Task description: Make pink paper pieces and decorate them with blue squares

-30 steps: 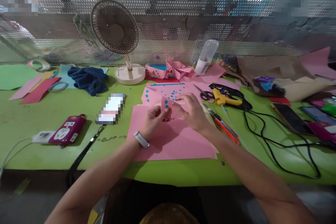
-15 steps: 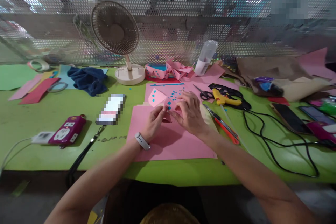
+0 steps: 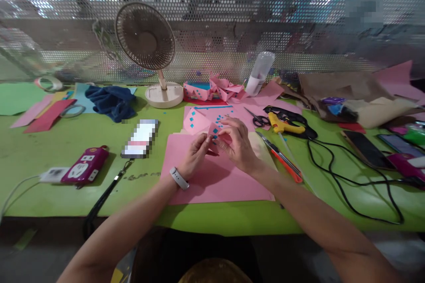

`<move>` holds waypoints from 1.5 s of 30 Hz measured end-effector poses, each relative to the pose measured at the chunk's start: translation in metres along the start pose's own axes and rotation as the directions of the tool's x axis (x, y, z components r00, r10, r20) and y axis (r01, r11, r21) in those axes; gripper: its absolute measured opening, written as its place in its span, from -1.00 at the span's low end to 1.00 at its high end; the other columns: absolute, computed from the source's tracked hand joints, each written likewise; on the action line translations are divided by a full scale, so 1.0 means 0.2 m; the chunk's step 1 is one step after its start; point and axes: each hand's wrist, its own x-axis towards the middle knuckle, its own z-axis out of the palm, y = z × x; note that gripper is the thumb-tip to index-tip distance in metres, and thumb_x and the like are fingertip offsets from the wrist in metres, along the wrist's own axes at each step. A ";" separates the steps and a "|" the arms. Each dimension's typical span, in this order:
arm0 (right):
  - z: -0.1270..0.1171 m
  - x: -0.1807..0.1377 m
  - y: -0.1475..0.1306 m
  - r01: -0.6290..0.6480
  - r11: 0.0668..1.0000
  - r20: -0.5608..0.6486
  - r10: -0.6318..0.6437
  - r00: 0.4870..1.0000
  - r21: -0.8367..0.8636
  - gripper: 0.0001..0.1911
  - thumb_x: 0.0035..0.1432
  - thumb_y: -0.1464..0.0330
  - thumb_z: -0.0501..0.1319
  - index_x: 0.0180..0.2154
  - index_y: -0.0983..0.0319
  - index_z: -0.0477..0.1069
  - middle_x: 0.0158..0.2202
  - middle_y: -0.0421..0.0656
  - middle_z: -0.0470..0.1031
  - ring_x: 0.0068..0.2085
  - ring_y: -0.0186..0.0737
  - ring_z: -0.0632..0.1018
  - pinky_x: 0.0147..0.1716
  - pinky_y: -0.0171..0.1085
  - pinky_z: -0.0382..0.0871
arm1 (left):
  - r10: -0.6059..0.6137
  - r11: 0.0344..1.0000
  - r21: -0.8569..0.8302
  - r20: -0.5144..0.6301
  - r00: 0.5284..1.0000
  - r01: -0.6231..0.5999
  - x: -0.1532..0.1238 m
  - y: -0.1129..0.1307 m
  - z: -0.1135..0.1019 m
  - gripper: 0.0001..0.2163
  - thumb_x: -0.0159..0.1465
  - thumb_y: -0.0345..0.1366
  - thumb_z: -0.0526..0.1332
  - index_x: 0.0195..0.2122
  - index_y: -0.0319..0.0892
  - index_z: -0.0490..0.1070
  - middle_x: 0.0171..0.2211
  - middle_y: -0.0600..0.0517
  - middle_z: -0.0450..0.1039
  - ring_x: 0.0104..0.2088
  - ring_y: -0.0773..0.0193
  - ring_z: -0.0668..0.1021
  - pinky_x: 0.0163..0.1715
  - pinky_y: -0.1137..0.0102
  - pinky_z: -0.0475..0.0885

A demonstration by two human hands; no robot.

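My left hand and my right hand meet above a large pink paper sheet on the green table. Both pinch a small folded pink paper piece with blue squares between their fingertips. A white watch band sits on my left wrist. Just behind the hands lies another pink sheet dotted with small blue squares, with a folded pink flap at its left.
Scissors, a yellow glue gun with black cable and an orange cutter lie right of the hands. A fan, blue cloth, phone and power strip are to the left. Folded pink boxes stand behind.
The small pink piece has been turned and lowered between my fingers. A folded pink flap with blue squares now shows behind my left hand.
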 end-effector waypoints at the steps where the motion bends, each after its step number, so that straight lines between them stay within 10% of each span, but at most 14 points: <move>1: 0.00 0.00 0.00 -0.016 1.000 0.001 0.016 1.000 0.014 -0.91 0.31 0.26 0.16 -0.18 0.12 0.35 0.02 -0.03 0.44 0.21 -0.04 0.37 0.20 0.08 0.24 | 0.003 1.000 0.010 0.005 1.000 -0.003 0.00 0.00 0.00 -0.61 0.20 0.09 0.28 -0.34 -0.19 0.41 -0.42 0.11 0.32 -0.46 0.42 0.47 -0.40 0.44 0.58; 13: -0.04 0.04 0.01 -0.067 0.987 -0.182 0.094 0.979 0.148 -0.90 0.30 0.28 0.18 -0.28 0.14 0.35 -0.13 -0.07 0.47 0.06 -0.08 0.49 0.09 0.00 0.36 | 0.018 0.998 0.052 0.002 1.000 -0.018 0.00 0.00 0.00 -0.59 0.22 0.11 0.25 -0.37 -0.20 0.37 -0.47 0.11 0.32 -0.48 0.40 0.47 -0.42 0.42 0.58; 21: -0.09 0.08 0.19 -0.361 0.904 -0.341 0.423 0.840 0.230 -0.73 0.30 0.12 0.14 -0.31 0.18 0.33 -0.35 -0.17 0.42 -0.28 -0.20 0.47 -0.19 -0.14 0.37 | 0.028 0.997 0.080 -0.047 0.998 -0.024 0.01 -0.02 -0.01 -0.56 0.20 0.14 0.25 -0.38 -0.21 0.38 -0.44 0.08 0.34 -0.46 0.41 0.44 -0.42 0.43 0.60; 26: -0.05 0.04 0.11 -0.240 0.966 -0.075 0.247 0.966 0.096 -0.68 0.28 0.05 0.14 -0.20 0.17 0.34 -0.18 -0.08 0.48 -0.09 -0.09 0.48 -0.03 -0.07 0.32 | 0.007 0.997 0.074 -0.059 0.998 -0.002 0.01 -0.02 -0.01 -0.56 0.20 0.14 0.24 -0.36 -0.22 0.38 -0.49 0.09 0.36 -0.50 0.42 0.44 -0.44 0.43 0.59; 31: 0.02 0.00 0.03 -0.134 0.990 0.057 0.136 0.989 -0.037 -0.67 0.29 0.05 0.14 -0.33 0.16 0.27 -0.36 -0.11 0.45 -0.24 -0.09 0.48 -0.17 -0.10 0.35 | 0.009 0.999 0.042 -0.012 1.000 -0.009 0.00 -0.02 0.00 -0.56 0.20 0.14 0.24 -0.33 -0.21 0.39 -0.49 0.09 0.39 -0.46 0.39 0.49 -0.39 0.42 0.59; 45: 0.00 0.01 0.04 -0.231 0.973 -0.085 0.229 0.970 -0.019 -0.70 0.40 0.18 -0.03 -0.33 0.16 0.29 -0.37 -0.12 0.48 -0.29 -0.14 0.50 -0.21 -0.14 0.36 | -0.005 0.997 0.077 -0.010 1.000 0.006 0.00 -0.02 0.00 -0.55 0.20 0.15 0.24 -0.39 -0.22 0.36 -0.46 0.09 0.34 -0.48 0.41 0.47 -0.41 0.41 0.60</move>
